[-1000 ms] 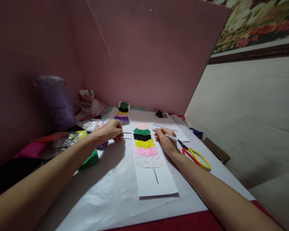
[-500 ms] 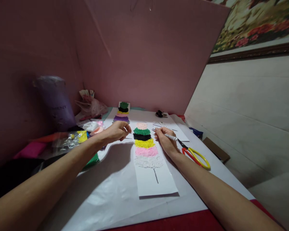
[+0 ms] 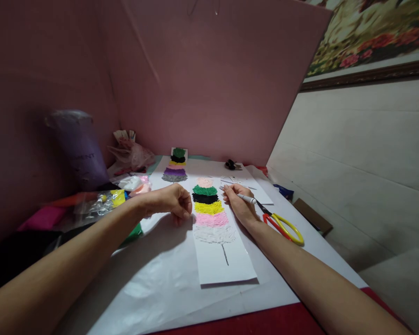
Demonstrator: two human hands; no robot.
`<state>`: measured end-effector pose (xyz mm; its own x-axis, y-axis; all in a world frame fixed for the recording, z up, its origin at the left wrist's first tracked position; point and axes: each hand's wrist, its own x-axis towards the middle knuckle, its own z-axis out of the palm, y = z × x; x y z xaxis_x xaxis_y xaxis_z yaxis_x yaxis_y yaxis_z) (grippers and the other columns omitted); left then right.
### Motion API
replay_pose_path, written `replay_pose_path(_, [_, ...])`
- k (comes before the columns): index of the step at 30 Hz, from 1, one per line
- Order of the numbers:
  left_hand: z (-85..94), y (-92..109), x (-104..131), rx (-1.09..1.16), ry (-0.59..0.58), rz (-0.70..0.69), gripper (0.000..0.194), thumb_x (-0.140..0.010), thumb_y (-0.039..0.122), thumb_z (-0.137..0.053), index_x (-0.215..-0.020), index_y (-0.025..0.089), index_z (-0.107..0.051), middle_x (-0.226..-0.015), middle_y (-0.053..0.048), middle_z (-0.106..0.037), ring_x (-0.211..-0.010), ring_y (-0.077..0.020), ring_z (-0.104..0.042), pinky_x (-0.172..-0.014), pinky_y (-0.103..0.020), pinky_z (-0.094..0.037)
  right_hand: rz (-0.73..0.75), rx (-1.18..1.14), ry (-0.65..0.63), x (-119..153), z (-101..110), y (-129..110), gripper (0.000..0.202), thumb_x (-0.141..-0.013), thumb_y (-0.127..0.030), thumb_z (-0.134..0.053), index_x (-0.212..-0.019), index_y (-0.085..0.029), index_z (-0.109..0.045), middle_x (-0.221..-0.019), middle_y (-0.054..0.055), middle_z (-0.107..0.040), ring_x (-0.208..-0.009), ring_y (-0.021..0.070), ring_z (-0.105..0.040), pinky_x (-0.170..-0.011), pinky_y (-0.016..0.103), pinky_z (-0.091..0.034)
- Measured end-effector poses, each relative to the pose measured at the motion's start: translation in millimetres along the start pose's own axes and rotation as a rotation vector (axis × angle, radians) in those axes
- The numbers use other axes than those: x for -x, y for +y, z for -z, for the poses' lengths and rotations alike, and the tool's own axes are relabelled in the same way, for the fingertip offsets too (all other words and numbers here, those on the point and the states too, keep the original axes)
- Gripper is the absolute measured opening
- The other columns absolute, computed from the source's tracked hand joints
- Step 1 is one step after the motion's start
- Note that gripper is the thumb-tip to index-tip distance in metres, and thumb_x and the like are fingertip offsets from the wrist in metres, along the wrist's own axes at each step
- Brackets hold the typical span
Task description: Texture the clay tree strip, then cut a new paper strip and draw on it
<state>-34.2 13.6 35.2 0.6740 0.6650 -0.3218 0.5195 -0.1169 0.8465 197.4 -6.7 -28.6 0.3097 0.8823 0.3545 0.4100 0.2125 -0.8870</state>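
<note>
Banded feather card (image 3: pixel 209 267) lying flat between two hands, toward the tabletop's (image 3: pixel 153 288) near edge.
Its long sides run away from the worker, probably so that every colour band (image 3: pixel 208 208) is reachable. The left hand (image 3: pixel 176 202) is just beside the card's left edge, fingers curled close together; whether they pinch anything, I cannot tell. The right hand (image 3: pixel 240 205), by the card's right edge, holds a fork-ended tool (image 3: pixel 246 198) pen-fashion, seemingly for fine control. Scissors (image 3: pixel 273 215) lie near the tabletop's right edge, beside that forearm. A second feather card (image 3: pixel 174 172) lies toward the far edge, perhaps for reference; bagged clay (image 3: pixel 134 181) crowds the left edge.
</note>
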Motion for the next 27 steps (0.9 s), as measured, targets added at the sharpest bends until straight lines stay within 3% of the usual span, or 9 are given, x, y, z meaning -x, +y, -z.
replay_pose_path(3, [-2.7, 0, -1, -0.089, 0.033, 0.034, 0.011, -0.055, 0.024, -0.070, -0.062, 0.017, -0.065, -0.051, 0.004, -0.061, -0.050, -0.0113, -0.054, -0.054, -0.024, -0.042, 0.017, 0.001, -0.009, -1, 0, 2, 0.036, -0.083, -0.051, -0.053, -0.065, -0.021, -0.059, -0.059, 0.000, -0.062, -0.058, 0.0174, -0.059, -0.058, 0.028, -0.044])
replay_pose_path(9, [-8.1, -2, -5, -0.206, 0.100, -0.022, 0.013, -0.055, 0.026, -0.071, -0.065, 0.017, -0.071, -0.065, 0.000, -0.071, -0.066, -0.0155, -0.061, -0.060, -0.024, -0.042, 0.028, -0.020, -0.008, -1, -1, 2, 0.036, -0.082, -0.052, -0.054, -0.064, -0.021, -0.059, -0.059, 0.000, -0.062, -0.059, 0.0177, -0.060, -0.058, 0.028, -0.045])
replay_pose_path(16, [-15.7, -3, -10, -0.363, 0.203, -0.006, 0.013, -0.055, 0.027, -0.071, -0.064, 0.018, -0.071, -0.061, 0.002, -0.066, -0.061, -0.0134, -0.056, -0.056, -0.023, -0.039, 0.014, -0.031, -0.004, 0, 0, 0, 0.035, -0.081, -0.052, -0.055, -0.065, -0.021, -0.060, -0.059, 0.000, -0.062, -0.058, 0.0180, -0.059, -0.056, 0.028, -0.045])
replay_pose_path(20, [-11.2, -2, -10, -0.387, 0.235, -0.016, 0.012, -0.058, 0.024, -0.064, -0.068, 0.017, -0.069, -0.066, 0.001, -0.067, -0.064, -0.0145, -0.056, -0.058, -0.023, -0.039, 0.018, -0.012, -0.007, 0, 0, -1, 0.034, -0.082, -0.049, -0.054, -0.063, -0.021, -0.058, -0.058, 0.000, -0.061, -0.057, 0.0175, -0.059, -0.057, 0.028, -0.044])
replay_pose_path(24, [-7.8, 0, -8, -0.320, 0.217, -0.065, 0.012, -0.060, 0.024, -0.061, -0.067, 0.017, -0.067, -0.065, 0.000, -0.066, -0.066, -0.0142, -0.057, -0.062, -0.023, -0.041, 0.030, -0.012, -0.013, -1, 0, 1, 0.035, -0.083, -0.049, -0.054, -0.063, -0.021, -0.058, -0.058, 0.000, -0.061, -0.058, 0.0177, -0.059, -0.058, 0.028, -0.043])
replay_pose_path(27, [-12.6, 3, -6, -0.410, 0.174, 0.019, 0.011, -0.059, 0.025, -0.064, -0.066, 0.017, -0.067, -0.064, 0.001, -0.064, -0.062, -0.0139, -0.055, -0.056, -0.023, -0.038, 0.032, -0.020, -0.013, -1, 1, 2, 0.035, -0.083, -0.050, -0.054, -0.064, -0.021, -0.059, -0.059, 0.000, -0.062, -0.059, 0.0179, -0.059, -0.058, 0.028, -0.044])
